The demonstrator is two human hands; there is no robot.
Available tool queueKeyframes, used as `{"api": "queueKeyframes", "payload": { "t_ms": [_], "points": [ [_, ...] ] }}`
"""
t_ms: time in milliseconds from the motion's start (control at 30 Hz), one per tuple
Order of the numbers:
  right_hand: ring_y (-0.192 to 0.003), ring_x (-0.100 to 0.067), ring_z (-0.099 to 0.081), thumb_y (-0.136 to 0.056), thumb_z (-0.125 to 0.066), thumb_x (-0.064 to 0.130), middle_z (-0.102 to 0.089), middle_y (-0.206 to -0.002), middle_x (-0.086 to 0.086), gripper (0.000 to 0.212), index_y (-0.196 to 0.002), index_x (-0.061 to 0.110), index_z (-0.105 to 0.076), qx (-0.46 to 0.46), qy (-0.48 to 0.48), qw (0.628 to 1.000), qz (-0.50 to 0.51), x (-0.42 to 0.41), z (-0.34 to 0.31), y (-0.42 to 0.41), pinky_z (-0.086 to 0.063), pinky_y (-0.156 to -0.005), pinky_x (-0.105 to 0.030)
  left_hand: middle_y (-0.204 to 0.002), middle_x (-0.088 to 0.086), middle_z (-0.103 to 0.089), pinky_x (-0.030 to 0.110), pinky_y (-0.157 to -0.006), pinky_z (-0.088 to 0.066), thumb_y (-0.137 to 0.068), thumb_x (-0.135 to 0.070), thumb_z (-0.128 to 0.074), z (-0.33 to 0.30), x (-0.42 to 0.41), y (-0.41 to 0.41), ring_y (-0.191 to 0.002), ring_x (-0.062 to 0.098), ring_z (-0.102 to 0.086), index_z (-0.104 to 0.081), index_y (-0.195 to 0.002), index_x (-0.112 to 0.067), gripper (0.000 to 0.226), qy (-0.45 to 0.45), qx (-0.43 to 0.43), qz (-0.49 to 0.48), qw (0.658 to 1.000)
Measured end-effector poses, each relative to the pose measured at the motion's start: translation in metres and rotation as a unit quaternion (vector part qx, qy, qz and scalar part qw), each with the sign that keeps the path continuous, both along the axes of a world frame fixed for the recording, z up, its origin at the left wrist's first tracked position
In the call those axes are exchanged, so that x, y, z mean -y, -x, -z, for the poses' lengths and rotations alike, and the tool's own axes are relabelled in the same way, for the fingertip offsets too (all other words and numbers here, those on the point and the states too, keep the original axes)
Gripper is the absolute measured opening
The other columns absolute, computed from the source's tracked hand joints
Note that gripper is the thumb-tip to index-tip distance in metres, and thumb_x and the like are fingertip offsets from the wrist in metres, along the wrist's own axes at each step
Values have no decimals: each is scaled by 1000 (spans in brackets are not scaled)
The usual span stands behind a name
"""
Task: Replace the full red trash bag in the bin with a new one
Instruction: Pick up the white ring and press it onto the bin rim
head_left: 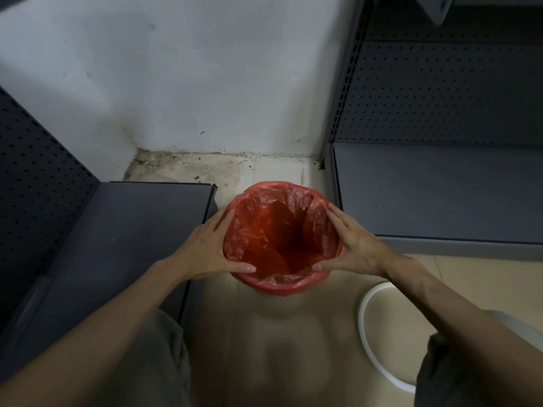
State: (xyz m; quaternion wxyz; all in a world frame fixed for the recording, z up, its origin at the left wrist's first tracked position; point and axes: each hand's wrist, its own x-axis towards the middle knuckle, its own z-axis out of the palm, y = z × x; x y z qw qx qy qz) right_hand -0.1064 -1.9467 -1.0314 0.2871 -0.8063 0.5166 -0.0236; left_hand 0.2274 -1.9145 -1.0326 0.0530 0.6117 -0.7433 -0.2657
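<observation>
Both hands frame a bin lined with a red trash bag [282, 239] on the floor of a store corner; the left hand [210, 248] lies against the left side of the rim, fingers straight along the plastic and the thumb hooked over the near edge; the right hand [349, 245] mirrors it on the right side, fingers extended along the rim and the thumb pressing on the near edge, so neither hand curls into a fist. Around them, a white wall [191, 77], stained along its base, closes the corner; a gray shelving unit [440, 183] with a perforated back panel stands to the right, its bottom shelf just beside the bin; a second gray shelf [123, 245] with a perforated panel runs along the left, its corner near the left hand. The tiled floor [279, 168] is grimy behind the bin and pale in front of it. The bag's edge is folded over the bin's rim and hides the bin itself; the liner's interior looks hollow and dark red. A white ring [370, 348] lies flat on the floor near the right forearm, well apart from the bin.
</observation>
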Motion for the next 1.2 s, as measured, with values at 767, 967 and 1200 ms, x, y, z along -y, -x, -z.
{"api": "queueKeyframes", "payload": {
  "t_ms": [767, 967, 1200],
  "points": [
    [-76, -38, -62, -88, -61, 45, -64, -87, -14, 40, -94, 5, -59, -131, 203, 828, 505, -165, 132, 170, -48, -66, -42, -107, 10, -63, 43, -80, -51, -88, -59, -33, 102, -29, 304, -103, 31, -57, -56, -123, -11, 64, 167, -53, 202, 964],
    [-80, -38, -61, -92, -55, 42, -62, -88, -14, 36, -94, 6, -54, -206, 118, 809, 538, -204, 194, 198, -44, -68, -42, -106, 8, -68, 42, -78, -51, -94, -52, -47, 186, -36, 321, -105, 29, -61, -51, -116, -16, 42, 102, 69, 184, 975],
    [-91, -35, -63, -97, -42, 41, -62, -102, -13, 33, -105, 9, -42, -242, 42, 784, 571, -211, 243, 206, -43, -76, -40, -110, 9, -68, 38, -78, -47, -98, -45, -44, 232, -31, 336, -100, 31, -67, -43, -123, -17, 37, 118, 121, 157, 973]
  ]
}}
